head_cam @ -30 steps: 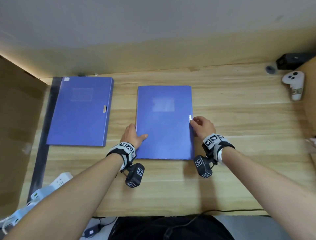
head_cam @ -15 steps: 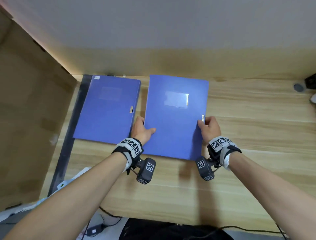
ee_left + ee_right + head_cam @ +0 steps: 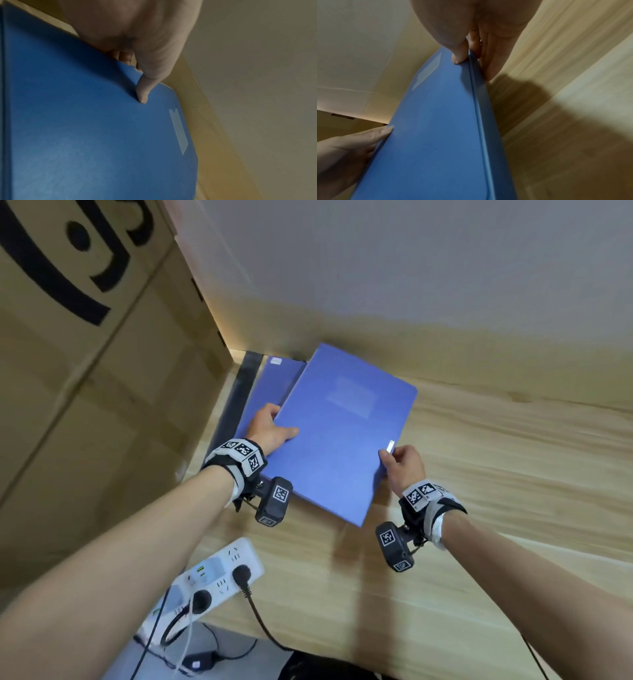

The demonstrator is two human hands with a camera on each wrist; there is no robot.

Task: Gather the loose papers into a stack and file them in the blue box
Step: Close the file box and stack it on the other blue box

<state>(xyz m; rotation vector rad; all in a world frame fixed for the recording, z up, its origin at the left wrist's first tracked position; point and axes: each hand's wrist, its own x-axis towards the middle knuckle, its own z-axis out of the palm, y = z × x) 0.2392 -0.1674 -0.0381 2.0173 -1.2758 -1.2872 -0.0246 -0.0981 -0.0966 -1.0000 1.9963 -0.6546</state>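
Observation:
A closed blue file box [image 3: 342,436] hangs tilted above the wooden desk [image 3: 496,474], held by both hands. My left hand [image 3: 274,428] grips its left edge, thumb [image 3: 143,93] on the lid [image 3: 102,135] and fingers beneath. My right hand [image 3: 394,460] pinches the right edge by the white clasp [image 3: 390,446], with the thumb [image 3: 458,56] on top and the fingers [image 3: 489,67] along the side of the box [image 3: 436,128]. The held box overlaps a second blue box [image 3: 274,381] lying at the far left. No loose papers are in sight.
A big cardboard box [image 3: 85,371] walls the left side, with a black strip [image 3: 236,402] along the desk there. A white power strip [image 3: 212,573] with plugged cables sits off the desk's front left corner. The wall [image 3: 411,268] is close behind.
Both hands have lifted the blue box and carried it left and back, so it now overlaps the second box. The head view has swung left.

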